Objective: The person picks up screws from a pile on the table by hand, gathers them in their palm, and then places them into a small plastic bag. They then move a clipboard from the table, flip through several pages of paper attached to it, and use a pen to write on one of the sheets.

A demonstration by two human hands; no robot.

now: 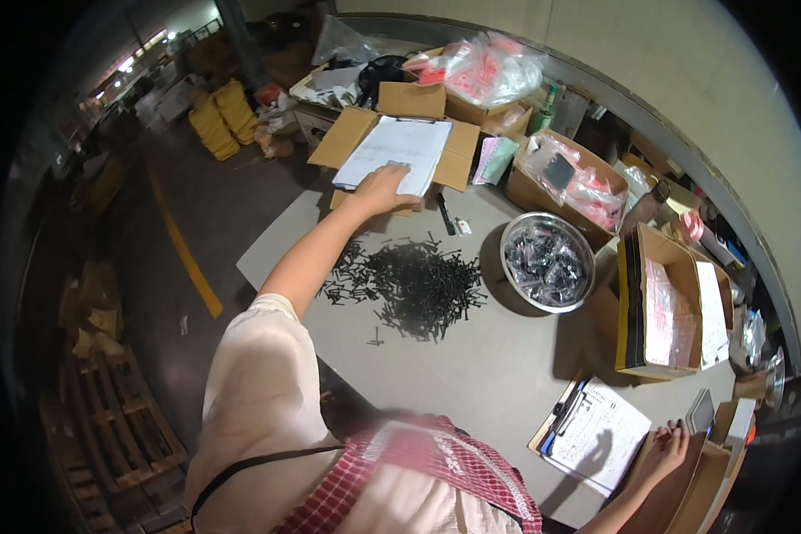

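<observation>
Left hand lies flat on white sheets atop a brown carton; right hand rests spread by a clipboard.

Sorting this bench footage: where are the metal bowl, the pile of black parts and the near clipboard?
metal bowl [509,267], head view, on its left rim.
pile of black parts [418,285], head view, pile's middle.
clipboard [601,436], head view, on its paper sheet.

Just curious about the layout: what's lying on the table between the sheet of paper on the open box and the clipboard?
In the head view, a heap of small black parts lies between the paper and the clipboard.
</observation>
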